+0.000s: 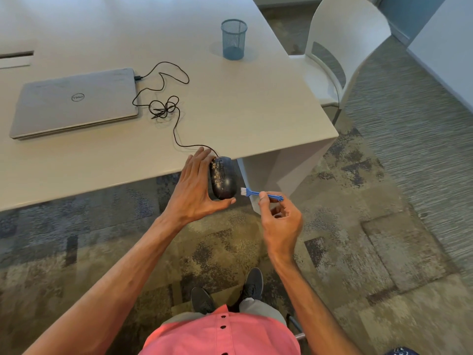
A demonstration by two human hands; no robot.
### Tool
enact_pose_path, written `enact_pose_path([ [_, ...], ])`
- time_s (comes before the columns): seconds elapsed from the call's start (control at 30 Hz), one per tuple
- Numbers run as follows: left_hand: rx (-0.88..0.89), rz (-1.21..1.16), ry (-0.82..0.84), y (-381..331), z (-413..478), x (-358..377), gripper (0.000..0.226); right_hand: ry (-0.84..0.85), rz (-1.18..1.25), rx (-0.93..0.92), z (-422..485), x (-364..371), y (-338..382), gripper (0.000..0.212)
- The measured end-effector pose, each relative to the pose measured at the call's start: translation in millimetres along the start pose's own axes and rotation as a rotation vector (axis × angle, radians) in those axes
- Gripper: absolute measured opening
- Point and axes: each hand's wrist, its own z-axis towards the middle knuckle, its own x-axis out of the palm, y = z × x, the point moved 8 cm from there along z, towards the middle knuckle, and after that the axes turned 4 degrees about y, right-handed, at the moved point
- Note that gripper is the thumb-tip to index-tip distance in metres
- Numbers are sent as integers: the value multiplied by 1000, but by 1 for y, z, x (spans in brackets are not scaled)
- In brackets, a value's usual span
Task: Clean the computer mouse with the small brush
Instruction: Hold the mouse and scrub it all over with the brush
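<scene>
1. We've got the mouse point(222, 178) in our left hand point(197, 190), with the fingers along its left side and the thumb hooked under the near end. It's right at the near edge of the bench point(243, 111), close to the near right corner. It looks like it hangs out past the edge instead of resting on top.
2. Our right hand point(280, 224) pinches the small blue brush point(252, 192) by the handle, fingertips against thumb. The white bristles point at the mouse's lower right side, just beside it. We honestly can't tell if they're touching.
3. The mouse's back is peppered with tan specks, mostly around the wheel, so we'd guess the cleaning has barely started.
4. Biggest worry: we only hold it by one side and the tail. A firm downward stroke could roll it out of our hand, and then it would swing on the cable point(176, 124).
5. That cable runs through a knotted bundle back to the closed laptop point(74, 103). If we pull the mouse further off the edge, the knot could tighten or yank on the plug.
6. If we sweep toward the wheel, we'd probably pack grit into the slot rather than get it off.
7. The brush pinch is light, so it could twist on a stubborn patch.
8. Whatever comes off drops onto the carpet point(358, 239), not the bench.
</scene>
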Motion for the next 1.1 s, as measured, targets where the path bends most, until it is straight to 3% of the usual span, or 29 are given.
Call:
enact_pose_path([
  [0.1,-33,-5,-44,-8,-2,6,133,-10,-149,-286,-10,-3,31,12],
  [0.23,-54,0,-64,-19,-3,15,138,-14,-437,-566,-26,4,54,22],
  [0.33,-66,-2,-68,-22,-2,18,142,-27,-592,-664,-34,8,60,21],
  [0.47,-61,3,-81,-24,1,19,131,-12,-680,-671,-34,17,61,22],
  [0.67,-46,-1,-76,-20,5,18,127,29,-627,-637,-36,31,64,18],
  [0.9,-19,17,-54,-14,3,19,137,86,-354,-381,-32,29,59,17],
  [1.1,-21,25,-69,-13,1,19,137,-23,-531,-502,-26,15,65,18],
])
